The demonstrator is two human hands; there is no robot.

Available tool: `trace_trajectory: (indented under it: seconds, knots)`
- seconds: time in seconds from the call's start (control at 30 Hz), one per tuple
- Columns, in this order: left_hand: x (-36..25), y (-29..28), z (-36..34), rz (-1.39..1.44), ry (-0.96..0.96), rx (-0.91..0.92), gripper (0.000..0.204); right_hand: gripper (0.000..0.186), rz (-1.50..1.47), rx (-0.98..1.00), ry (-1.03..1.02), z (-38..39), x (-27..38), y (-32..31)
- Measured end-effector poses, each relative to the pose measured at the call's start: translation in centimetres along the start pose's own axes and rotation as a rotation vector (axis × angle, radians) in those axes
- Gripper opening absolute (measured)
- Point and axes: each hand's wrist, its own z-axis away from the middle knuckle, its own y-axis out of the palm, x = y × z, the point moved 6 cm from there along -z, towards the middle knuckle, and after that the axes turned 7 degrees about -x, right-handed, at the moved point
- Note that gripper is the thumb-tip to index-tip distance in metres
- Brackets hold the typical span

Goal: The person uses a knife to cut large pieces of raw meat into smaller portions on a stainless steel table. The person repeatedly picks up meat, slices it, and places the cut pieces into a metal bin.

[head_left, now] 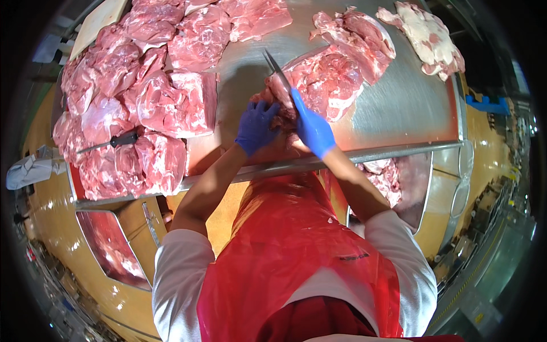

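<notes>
A large piece of raw meat (330, 80) lies on the steel table in front of me. My right hand (314, 130), in a blue glove, is closed round a knife (278, 68). Its blade points away and to the left, over the left side of the meat. My left hand (257, 126), also blue-gloved, grips the meat's near left end with bent fingers. The knife's handle is mostly hidden by my right hand, and the fingertips of my left hand are partly hidden by meat.
Many cuts of raw meat (176, 102) are piled at the left, with a black-handled knife (124, 138) on top. A pale fatty piece (430, 43) lies far right. The table's raised metal edge (399, 153) runs before me. Below stand metal bins (111, 248) holding meat.
</notes>
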Motion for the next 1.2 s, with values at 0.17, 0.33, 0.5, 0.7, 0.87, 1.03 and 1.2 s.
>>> trace_trajectory:
  seconds: [0.17, 0.33, 0.5, 0.7, 0.87, 1.03, 1.2]
  knots:
    - [-0.9, 1.2, 0.7, 0.065, 0.026, 0.013, 0.052, 0.082, 0.139, 0.077, 0.054, 7.1, -5.4, 1.0]
    - [0.0, 1.5, -3.0, 0.067, 0.138, -0.040, 0.044, 0.085, 0.203, -0.059, -0.019, -4.5, -4.4, 3.7]
    - [5.6, 1.2, -6.9, -0.042, 0.035, -0.116, 0.042, 0.085, -0.083, 0.008, -0.071, 0.7, -4.1, 1.6]
    - [4.1, 0.5, -7.6, -0.028, -0.224, 0.023, 0.048, 0.080, 0.140, 0.295, 0.127, 10.4, -6.7, -6.8]
    - [-9.4, 5.0, 1.0, -0.006, -0.094, 0.036, 0.030, 0.071, -0.096, -0.080, 0.177, 12.6, -10.1, -11.5]
    - [-3.9, 7.9, -0.5, 0.126, -0.252, 0.046, 0.012, 0.070, -0.335, -0.220, 0.163, 8.4, -9.7, -10.9]
    - [5.5, -2.1, -1.5, 0.101, -0.460, -0.095, 0.024, 0.069, -0.354, -0.141, 0.162, 8.4, -8.4, -7.1]
